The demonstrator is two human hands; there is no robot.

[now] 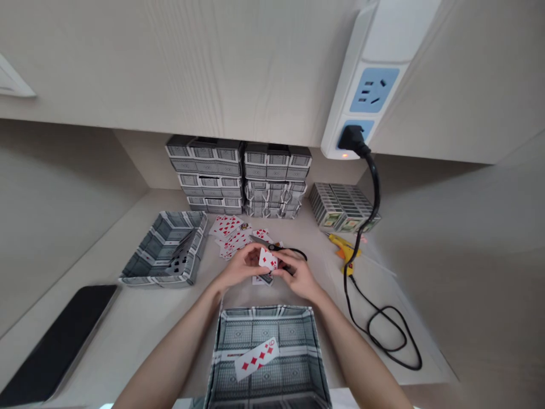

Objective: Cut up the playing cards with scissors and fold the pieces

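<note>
A small card piece (268, 259) with red diamonds is held between my left hand (242, 264) and my right hand (298, 275), thumbs and fingers closed at its two sides. Black-handled scissors (275, 247) lie just beyond the hands, partly behind them. Spread face up past my left hand are loose playing cards (233, 236), mostly red suits. Between my forearms stands an open box made of patterned cards (266, 321), with a cut diamond card (256, 359) inside.
Another card box (159, 278) holding cards sits at the left, near a black flat object (63, 335). Stacked card boxes (210, 165) and card packs (340, 207) stand behind. A yellow glue gun (347, 254), black cable (374, 187) and power strip (370, 85) are at the right.
</note>
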